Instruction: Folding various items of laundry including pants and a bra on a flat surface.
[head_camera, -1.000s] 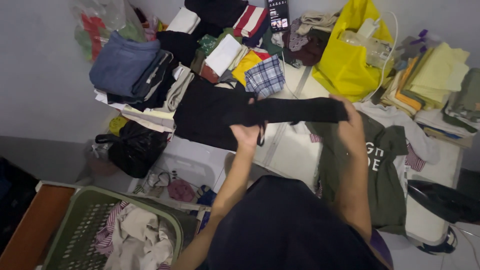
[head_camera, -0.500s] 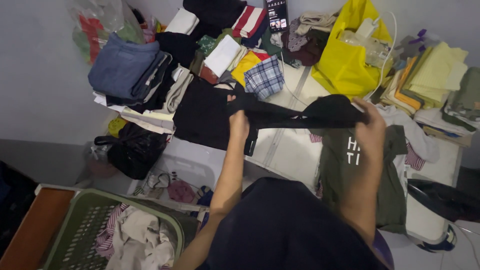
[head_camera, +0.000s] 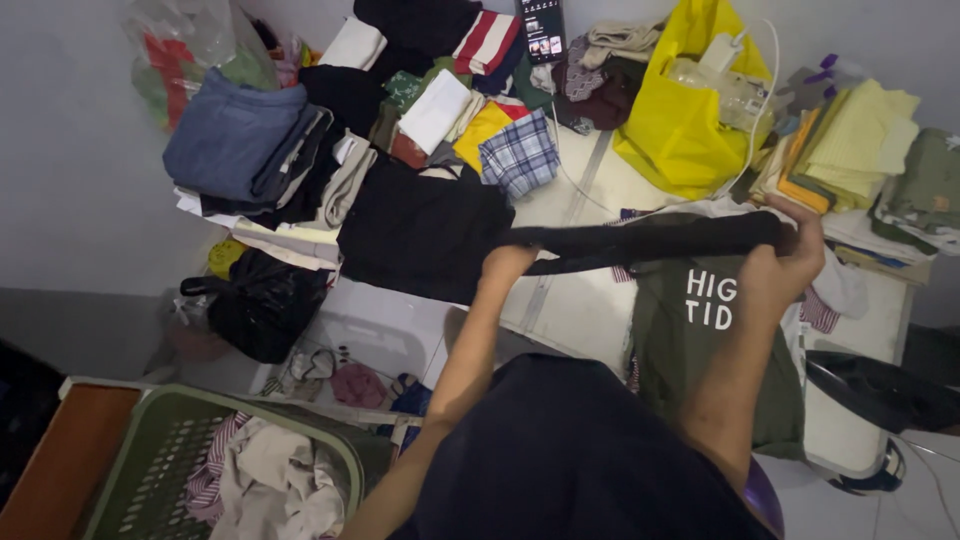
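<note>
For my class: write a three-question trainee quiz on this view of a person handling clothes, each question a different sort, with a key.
1. True or false: both hands grip the black garment.
2. What lies directly under the stretched garment? A) the olive T-shirt B) the yellow bag C) the green laundry basket
3. Fill in: the garment is held ____ between the hands.

Key: 1. True: the left hand and right hand each hold an end. 2. A. 3. stretched.

Matt black cloth (head_camera: 640, 243) stretched between my hands — soft knit, no sheen. Below it the green shirt (head_camera: 715, 350) is dull cotton; the yellow bag (head_camera: 670, 130) — glossy plastic; the green basket (head_camera: 170, 450), hard perforated plastic.
</note>
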